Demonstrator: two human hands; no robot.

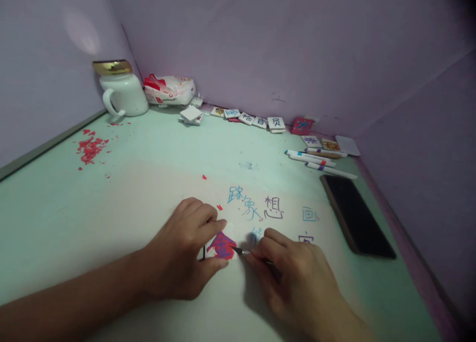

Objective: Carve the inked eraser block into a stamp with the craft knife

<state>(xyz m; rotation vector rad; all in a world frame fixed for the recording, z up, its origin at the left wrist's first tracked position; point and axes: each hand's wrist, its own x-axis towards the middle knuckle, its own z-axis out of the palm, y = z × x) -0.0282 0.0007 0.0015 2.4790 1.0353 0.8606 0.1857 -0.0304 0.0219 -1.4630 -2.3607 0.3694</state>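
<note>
A small square tile lies on the table in front of me, its red top layer partly gone and a purple character drawn on it. My left hand is closed on the tile, with the index finger at its far edge and the thumb at its near edge. Pinched in my right hand is a craft knife, its pointed blade touching or just over the tile's right side. Red scraps lie just beyond the left fingers. Blue and purple characters are written on the tabletop near the right hand.
A phone lies at the right, below several markers. Carved tiles line the back wall. At the back left stand a lidded white mug and a tissue pack. Red shavings are heaped at the left.
</note>
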